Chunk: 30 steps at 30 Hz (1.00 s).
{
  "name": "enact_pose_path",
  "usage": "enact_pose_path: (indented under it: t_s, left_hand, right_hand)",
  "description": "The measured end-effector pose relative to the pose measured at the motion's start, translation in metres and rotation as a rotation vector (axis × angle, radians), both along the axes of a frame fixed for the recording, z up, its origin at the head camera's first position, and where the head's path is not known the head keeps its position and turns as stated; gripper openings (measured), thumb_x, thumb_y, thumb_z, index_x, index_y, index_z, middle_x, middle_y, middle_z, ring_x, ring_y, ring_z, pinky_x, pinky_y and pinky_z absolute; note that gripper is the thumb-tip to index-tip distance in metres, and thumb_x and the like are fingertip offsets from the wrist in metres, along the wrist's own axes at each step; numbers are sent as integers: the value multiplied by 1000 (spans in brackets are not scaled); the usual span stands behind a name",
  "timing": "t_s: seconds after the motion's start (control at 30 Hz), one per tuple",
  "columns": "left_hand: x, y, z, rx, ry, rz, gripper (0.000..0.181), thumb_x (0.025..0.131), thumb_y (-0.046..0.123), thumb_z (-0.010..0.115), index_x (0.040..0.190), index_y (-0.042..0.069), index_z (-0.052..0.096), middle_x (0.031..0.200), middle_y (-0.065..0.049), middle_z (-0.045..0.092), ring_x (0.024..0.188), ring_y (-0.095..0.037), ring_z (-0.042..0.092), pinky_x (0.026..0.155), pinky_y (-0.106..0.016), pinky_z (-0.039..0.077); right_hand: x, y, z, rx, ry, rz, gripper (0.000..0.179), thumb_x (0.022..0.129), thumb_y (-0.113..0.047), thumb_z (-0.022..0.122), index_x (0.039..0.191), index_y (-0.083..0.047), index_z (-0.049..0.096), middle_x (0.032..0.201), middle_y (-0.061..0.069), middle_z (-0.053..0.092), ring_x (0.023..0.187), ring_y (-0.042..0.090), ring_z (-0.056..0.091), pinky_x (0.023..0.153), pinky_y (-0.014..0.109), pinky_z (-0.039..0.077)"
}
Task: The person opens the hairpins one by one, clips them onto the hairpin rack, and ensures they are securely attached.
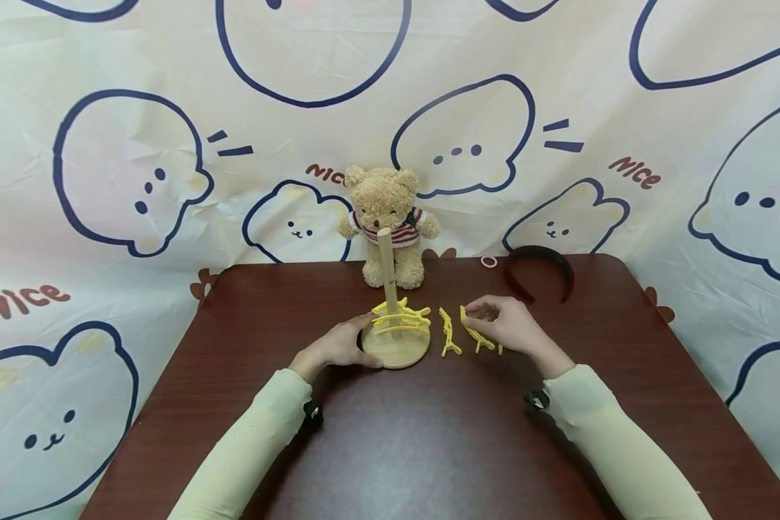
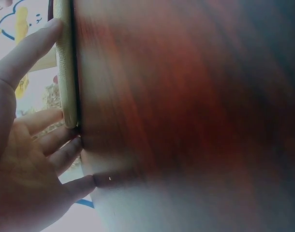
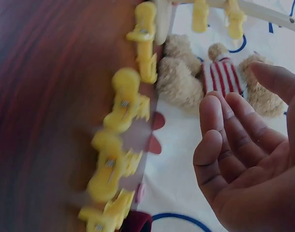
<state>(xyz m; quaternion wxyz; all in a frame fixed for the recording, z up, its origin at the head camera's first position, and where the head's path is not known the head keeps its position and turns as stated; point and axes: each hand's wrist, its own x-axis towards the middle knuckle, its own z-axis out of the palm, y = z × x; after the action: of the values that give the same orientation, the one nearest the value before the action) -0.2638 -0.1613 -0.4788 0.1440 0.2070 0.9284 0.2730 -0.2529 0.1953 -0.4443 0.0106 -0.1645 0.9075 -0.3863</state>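
A wooden stand has a round base and an upright post, with yellow clips around the lower part of the post. My left hand holds the left side of its base; the left wrist view has the thumb along the base and fingertips at its rim. Loose yellow claw clips with metal springs lie in a row right of the stand. Over the right end of that row is my right hand. In the right wrist view its fingers are relaxed, holding nothing, apart from the clips.
Behind the stand, a teddy bear in a striped top sits at the table's back edge. A dark red headband lies at the back right, near a small pink ring. A patterned cloth hangs behind the brown table.
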Motion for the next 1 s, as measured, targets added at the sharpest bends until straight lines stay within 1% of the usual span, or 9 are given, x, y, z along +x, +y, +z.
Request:
enact_pose_path:
  t_s: [0.17,0.27,0.37,0.53,0.63,0.8,0.9,1.0]
  left_hand:
    - [1,0,2,-5,-9,2,100,74,40,88,155,12,37,162,-15,32,148,-35,34,118,-50,33]
    - [1,0,2,-4,-7,1,100,74,40,88,155,12,37,162,-16,32,148,-35,34,118,-50,33]
    - [1,-1,2,-7,-9,2,101,74,40,88,155,12,36,163,-15,31,148,-35,33,118,-50,33]
    - [1,-1,2,-7,-13,3,101,74,42,88,156,13,36,163,-15,30,149,-34,33,118,-50,33]
    - [1,-1,1,-2,-10,1,100,74,41,88,155,12,36,163,-15,31,148,-35,33,118,-50,34]
    - [0,-1,1,-4,-3,1,101,74,41,88,155,12,36,162,-15,33,148,-34,34,117,-50,34]
    - [1,-1,1,0,-5,2,100,74,41,88,155,12,36,162,-16,33,148,-34,34,117,-50,34]
    - [1,-1,2,7,-13,1,100,74,40,88,155,13,36,162,-15,32,148,-35,34,117,-51,34]
  right_hand:
    - [4,19,-8,28,-16,-41,29,89,-37,75,109,-16,75,98,0,75,82,16,64,68,31,52]
    - [6,31,-11,42,-26,-70,32,89,-37,75,111,-14,75,97,2,75,81,16,63,64,31,52]
    - [8,43,-13,60,-27,-103,32,89,-36,75,110,-12,74,96,4,75,80,17,64,63,31,51]
    - [12,63,-16,110,-30,-159,33,89,-36,75,110,-10,74,97,6,75,80,16,65,66,31,50]
    - [15,73,-18,142,-33,-175,35,89,-36,75,110,-8,74,96,6,76,79,14,65,67,30,51]
    - [17,85,-22,179,-25,-200,35,89,-37,75,108,-9,74,95,6,76,76,11,65,65,30,50]
    - [18,88,-24,210,-21,-204,33,89,-38,75,106,-10,75,94,5,76,78,12,66,68,33,52]
    - [19,89,-26,246,-38,-213,33,88,-40,75,104,-11,75,94,5,76,80,15,67,72,37,53]
